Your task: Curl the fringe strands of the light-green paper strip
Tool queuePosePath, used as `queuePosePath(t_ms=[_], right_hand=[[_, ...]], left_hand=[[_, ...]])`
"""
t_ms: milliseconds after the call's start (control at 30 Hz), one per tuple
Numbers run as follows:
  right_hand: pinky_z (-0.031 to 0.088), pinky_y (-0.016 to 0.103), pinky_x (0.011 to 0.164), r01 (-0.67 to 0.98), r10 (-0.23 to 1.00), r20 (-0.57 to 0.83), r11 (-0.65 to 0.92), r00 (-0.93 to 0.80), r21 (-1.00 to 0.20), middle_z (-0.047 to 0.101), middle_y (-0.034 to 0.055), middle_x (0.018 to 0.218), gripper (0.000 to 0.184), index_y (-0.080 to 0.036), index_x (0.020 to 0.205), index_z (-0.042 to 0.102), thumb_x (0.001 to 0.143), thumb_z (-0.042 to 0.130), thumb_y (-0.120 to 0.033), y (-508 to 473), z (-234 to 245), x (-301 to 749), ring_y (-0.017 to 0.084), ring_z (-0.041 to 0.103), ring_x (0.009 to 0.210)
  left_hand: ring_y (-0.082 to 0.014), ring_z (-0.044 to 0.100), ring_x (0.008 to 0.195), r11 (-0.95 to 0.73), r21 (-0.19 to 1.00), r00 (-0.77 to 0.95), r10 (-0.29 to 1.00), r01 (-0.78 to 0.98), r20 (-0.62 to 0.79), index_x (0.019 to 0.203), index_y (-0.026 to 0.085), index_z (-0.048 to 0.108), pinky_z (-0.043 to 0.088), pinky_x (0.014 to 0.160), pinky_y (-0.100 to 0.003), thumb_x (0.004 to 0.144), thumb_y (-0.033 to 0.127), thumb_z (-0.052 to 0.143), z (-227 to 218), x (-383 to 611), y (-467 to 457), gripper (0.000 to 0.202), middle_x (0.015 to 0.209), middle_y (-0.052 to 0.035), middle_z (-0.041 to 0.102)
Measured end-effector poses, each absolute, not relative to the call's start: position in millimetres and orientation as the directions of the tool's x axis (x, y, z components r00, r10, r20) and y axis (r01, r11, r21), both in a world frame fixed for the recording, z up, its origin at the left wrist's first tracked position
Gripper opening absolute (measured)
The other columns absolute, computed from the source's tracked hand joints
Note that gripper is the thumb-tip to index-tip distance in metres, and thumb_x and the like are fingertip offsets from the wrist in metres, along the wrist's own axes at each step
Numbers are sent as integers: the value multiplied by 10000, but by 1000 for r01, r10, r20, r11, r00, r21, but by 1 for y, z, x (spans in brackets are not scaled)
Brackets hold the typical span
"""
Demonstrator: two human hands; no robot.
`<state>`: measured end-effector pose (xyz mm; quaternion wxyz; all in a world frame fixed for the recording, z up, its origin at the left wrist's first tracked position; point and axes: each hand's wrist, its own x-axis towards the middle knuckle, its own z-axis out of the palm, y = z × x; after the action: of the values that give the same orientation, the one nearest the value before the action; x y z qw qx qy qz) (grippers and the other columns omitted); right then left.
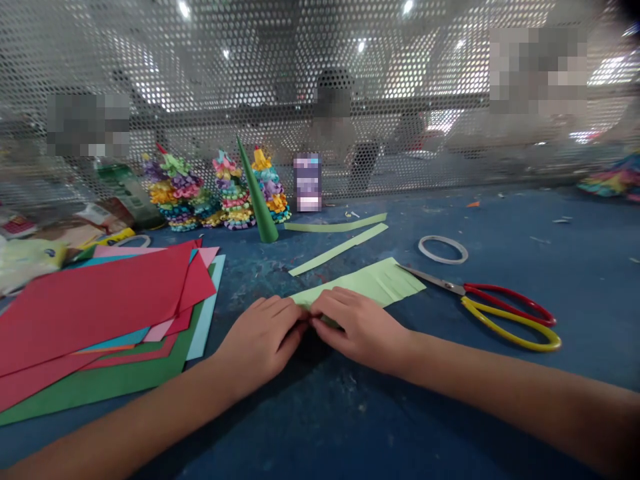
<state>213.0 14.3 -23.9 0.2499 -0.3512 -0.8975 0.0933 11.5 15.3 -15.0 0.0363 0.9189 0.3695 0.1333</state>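
A light green paper strip [373, 283] lies across the middle of the blue table, its right end creased. My left hand [265, 333] pinches its near left edge, fingers curled over the paper. Close beside it, almost touching, my right hand [355, 327] grips the same edge with thumb and fingers together. The hands hide the strip's left part, so any fold there cannot be made out. Just beyond lie two narrow green strips, one straight [340, 249] and one slightly curved [335, 225]. Scissors [453, 287] with red and yellow handles rest at the right, tips by the paper.
Coloured paper sheets [100, 300] are stacked at the left. A green paper cone [257, 200] stands before several frilled paper trees [233, 193]. A phone [307, 183] leans on the perforated metal screen [400, 133]. A tape roll [443, 250] lies above the scissors. People show behind the screen.
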Motion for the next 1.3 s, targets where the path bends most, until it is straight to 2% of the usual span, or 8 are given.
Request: queuePosePath(t_ms=[133,267,433,567,767,933,1167,1300], right_hand=[[373,282,734,583,678,410,734,-609,-348,574,40,814,90,-172,854,534,886,453,-195,14,-22,213,163,498,786],[329,312,760,600,692,420,720,-587,-348,561,0,729,47,-178,787,526,822,504,-155,14,-21,212,143,494,715],[315,303,765,577,778,362,626,-514,-525,557,-36,690,59,-188,777,522,813,506,-144,12,-22,210,112,501,673],[322,308,783,555,809,319,575,-494,-601,560,-47,669,81,-192,760,532,787,505,-120,12,-19,207,103,489,646],[321,225,566,542,843,174,472,-510,-696,501,-51,573,114,-187,704,540,755,491,-97,16,-15,208,92,426,550],[338,254,670,547,833,175,487,-525,-681,533,-47,608,123,-186,677,527,737,491,-84,17,-17,209,102,454,613],[327,319,802,558,839,214,502,-501,-661,536,-63,622,116,-196,692,513,748,493,-97,14,-20,208,101,466,617],[305,340,865,535,789,326,599,-521,-596,562,-57,674,106,-197,740,522,764,501,-95,12,-20,207,102,494,661]], left_hand=[[-177,509,748,-736,113,695,670,667,262,943,197,547,313,652,-314,946,251,391,-18,12,14,165,844,-10,600],[-179,513,723,-757,23,721,631,653,285,886,187,563,294,630,-317,945,277,387,-18,14,14,206,797,-16,605],[-172,524,724,-756,38,719,636,654,279,905,192,553,308,636,-310,944,301,393,-16,14,15,198,813,-10,608],[-165,510,677,-765,4,732,618,644,287,849,186,544,300,616,-302,956,280,354,-17,14,14,237,777,-9,599],[-167,496,678,-786,-122,762,531,606,370,846,184,553,277,616,-300,952,258,360,-18,14,13,232,749,-10,592],[-160,493,676,-824,-126,797,477,552,370,884,200,554,273,605,-299,944,227,379,-18,13,15,186,752,7,597],[-160,493,681,-814,-99,798,525,572,296,916,221,566,288,590,-296,944,231,353,-18,11,16,214,770,8,607],[-170,495,691,-819,-40,788,536,572,302,911,227,569,302,592,-296,954,263,347,-19,8,18,229,792,12,620]])
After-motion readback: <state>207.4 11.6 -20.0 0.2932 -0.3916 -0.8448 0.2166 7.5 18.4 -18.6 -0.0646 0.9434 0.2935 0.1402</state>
